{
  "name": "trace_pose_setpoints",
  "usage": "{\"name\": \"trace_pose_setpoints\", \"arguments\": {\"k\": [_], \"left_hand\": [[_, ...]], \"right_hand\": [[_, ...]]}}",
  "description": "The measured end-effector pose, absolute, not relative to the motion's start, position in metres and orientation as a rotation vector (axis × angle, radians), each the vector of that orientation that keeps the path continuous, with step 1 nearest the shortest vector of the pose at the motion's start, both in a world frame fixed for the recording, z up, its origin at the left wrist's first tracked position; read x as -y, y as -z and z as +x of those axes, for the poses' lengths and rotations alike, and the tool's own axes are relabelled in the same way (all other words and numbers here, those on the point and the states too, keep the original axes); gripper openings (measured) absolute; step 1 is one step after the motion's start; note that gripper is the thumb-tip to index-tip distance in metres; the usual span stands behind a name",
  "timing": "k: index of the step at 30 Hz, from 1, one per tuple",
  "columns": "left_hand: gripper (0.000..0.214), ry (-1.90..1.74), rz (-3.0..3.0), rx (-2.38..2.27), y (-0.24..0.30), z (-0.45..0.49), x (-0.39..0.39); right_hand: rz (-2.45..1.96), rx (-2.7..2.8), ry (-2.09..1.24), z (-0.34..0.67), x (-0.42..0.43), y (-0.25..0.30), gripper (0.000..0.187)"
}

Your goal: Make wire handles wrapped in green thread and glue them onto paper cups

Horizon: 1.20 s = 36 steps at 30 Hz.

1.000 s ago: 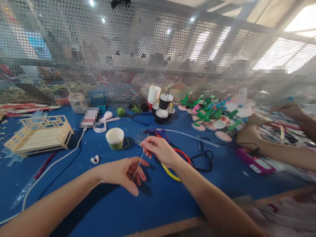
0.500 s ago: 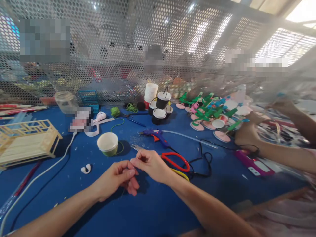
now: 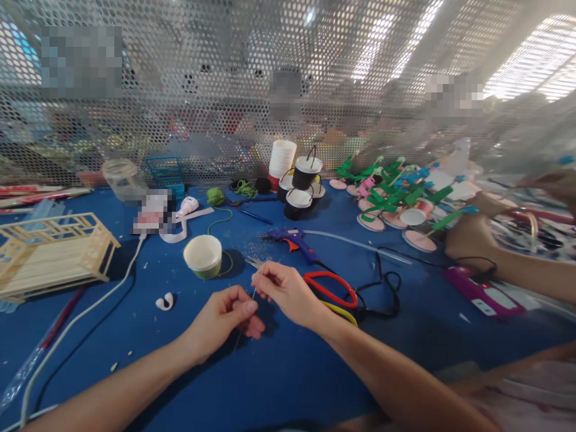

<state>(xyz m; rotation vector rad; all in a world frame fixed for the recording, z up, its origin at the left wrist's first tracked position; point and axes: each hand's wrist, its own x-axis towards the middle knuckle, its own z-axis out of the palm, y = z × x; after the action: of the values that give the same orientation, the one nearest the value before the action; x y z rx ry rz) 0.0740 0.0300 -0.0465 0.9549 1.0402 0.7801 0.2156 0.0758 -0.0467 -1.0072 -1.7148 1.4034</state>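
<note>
My left hand [image 3: 231, 315] is closed, thumb and fingertips pinched on a thin pale strand [image 3: 253, 294]. Just above it, my right hand [image 3: 285, 291] pinches the upper part of the same strand, which looks like thread; its exact kind is too fine to make out. A faint length of it seems to hang below the left fingers. Scissors with red and yellow handles [image 3: 330, 289] lie partly under my right hand, blades poking out beyond it. To the left stands a white paper cup [image 3: 202, 255] with green yarn wound round its base, the yarn leading to a green ball [image 3: 215, 196].
A blue glue gun [image 3: 294, 243] and its black cord lie beyond the scissors. Black-wrapped cups [image 3: 299, 204] stand at the back beside green paper plants [image 3: 382, 195]. A stick-built model bed [image 3: 54, 252] is at left. Another person's arm [image 3: 508, 252] rests at right near a purple power strip [image 3: 483, 293].
My hands have moved slightly apart, the right one rising, so more of the strand shows between them. The whole view has shifted a little, with the table's things appearing farther right.
</note>
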Motion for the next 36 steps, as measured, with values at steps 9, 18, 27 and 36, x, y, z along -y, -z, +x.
{"name": "trace_pose_setpoints", "arguments": {"k": [9,18,27,36], "left_hand": [[0.026,-0.834,1.384,-1.215,0.051,0.071,-0.027],[0.015,-1.058,2.582,-1.616,0.026,0.040,-0.047],[0.018,-0.796,2.425,-1.994,0.018,0.000,-0.079],[0.022,-0.687,2.621,-2.194,0.020,0.009,-0.071]], "right_hand": [[-0.884,1.698,-1.613,0.211,-0.073,0.048,0.015],[-0.994,1.328,-1.589,0.211,-0.080,0.051,0.021],[-1.085,1.432,-1.546,0.213,-0.074,0.044,0.024],[-1.106,1.557,-1.555,0.212,-0.071,0.046,0.022]]}}
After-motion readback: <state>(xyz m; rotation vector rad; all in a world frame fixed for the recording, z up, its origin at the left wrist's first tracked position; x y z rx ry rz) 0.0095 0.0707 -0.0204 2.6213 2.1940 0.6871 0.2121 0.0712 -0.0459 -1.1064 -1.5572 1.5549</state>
